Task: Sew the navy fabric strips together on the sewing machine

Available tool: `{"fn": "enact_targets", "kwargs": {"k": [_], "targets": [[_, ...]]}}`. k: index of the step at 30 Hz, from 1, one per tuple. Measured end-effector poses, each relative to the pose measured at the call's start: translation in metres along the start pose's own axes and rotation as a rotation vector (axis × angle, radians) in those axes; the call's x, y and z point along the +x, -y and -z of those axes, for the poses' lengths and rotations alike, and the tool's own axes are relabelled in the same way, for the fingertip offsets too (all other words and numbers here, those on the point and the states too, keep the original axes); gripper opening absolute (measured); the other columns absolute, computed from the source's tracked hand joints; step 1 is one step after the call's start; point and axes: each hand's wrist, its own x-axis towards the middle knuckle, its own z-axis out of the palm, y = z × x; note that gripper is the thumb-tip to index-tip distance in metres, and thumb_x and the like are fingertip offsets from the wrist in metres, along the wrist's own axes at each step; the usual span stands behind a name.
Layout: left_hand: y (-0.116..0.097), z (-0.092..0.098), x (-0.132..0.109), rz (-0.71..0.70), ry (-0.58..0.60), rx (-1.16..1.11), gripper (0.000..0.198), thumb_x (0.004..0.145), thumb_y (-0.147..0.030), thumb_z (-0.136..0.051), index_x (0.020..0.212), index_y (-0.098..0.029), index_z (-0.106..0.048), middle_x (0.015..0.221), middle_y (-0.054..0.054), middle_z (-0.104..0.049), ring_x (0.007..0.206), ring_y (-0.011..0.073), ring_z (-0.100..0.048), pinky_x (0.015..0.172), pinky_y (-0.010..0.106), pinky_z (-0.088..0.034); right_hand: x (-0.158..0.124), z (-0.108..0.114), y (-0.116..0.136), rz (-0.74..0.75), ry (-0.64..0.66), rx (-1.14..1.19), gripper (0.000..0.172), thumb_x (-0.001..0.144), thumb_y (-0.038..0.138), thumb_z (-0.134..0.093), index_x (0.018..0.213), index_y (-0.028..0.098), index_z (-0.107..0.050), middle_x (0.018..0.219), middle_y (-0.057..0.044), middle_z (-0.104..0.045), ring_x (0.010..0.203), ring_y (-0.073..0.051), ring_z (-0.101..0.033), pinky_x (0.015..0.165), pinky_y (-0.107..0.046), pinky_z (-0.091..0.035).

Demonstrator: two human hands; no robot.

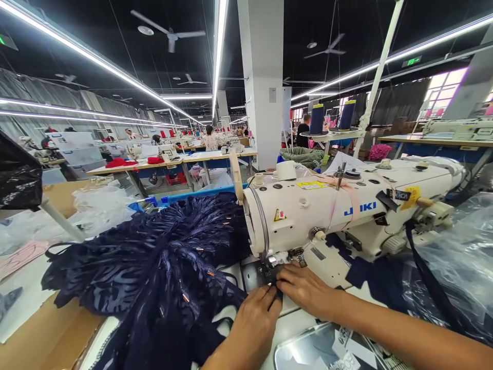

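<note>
At the needle area of a white sewing machine (304,210), my left hand (256,316) and my right hand (302,288) are close together. The fingers of my left hand are closed in a pinch on a small dark navy fabric piece (276,293) at the front edge of the metal needle plate (254,277). My right hand's fingers, bent and close together, press on the same fabric beside the presser foot (274,260). Most of this fabric is hidden under my fingers. A big heap of navy lace-like garments (154,257) lies to the left of the machine.
Navy fabric pieces (379,277) and clear plastic bags (458,262) lie to the right. In front of me is a tray (308,347) with printed labels (344,354). Cardboard (50,329) is at the lower left. Thread cones (317,119) stand behind; co-workers sit farther off.
</note>
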Motion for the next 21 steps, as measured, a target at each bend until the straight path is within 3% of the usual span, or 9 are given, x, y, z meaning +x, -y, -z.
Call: {"fn": "enact_targets", "kwargs": {"k": [3,9,21], "targets": [[-0.001,0.001,0.002,0.011,-0.059,0.005,0.034,0.069,-0.002,-0.041,0.097,-0.013,-0.056,0.101,0.010,-0.062,0.097,0.0196,-0.054,0.092,0.036,-0.041,-0.003,0.002,-0.003,0.038,0.015,-0.058,0.020,0.084,0.007,-0.040,0.096,0.012,-0.055,0.095,-0.009,-0.056,0.089,-0.020,-0.049,0.079,-0.034,-0.040],[-0.002,-0.002,0.011,0.054,-0.057,0.046,0.032,0.068,-0.002,-0.041,0.093,-0.014,-0.057,0.097,0.011,-0.062,0.091,0.0210,-0.057,0.086,0.039,-0.045,0.001,0.013,-0.015,0.111,0.048,-0.034,0.034,0.083,0.003,-0.035,0.112,0.011,-0.052,0.112,-0.014,-0.055,0.099,-0.020,-0.053,0.081,-0.034,-0.043],[0.000,-0.013,0.016,0.092,-0.037,0.151,0.033,0.065,-0.003,-0.045,0.095,-0.011,-0.058,0.100,0.013,-0.063,0.092,0.0231,-0.058,0.085,0.037,-0.046,0.009,0.017,-0.020,0.092,0.056,-0.036,0.037,0.081,0.002,-0.037,0.113,0.009,-0.054,0.112,-0.013,-0.057,0.101,-0.020,-0.054,0.088,-0.034,-0.041]]}}
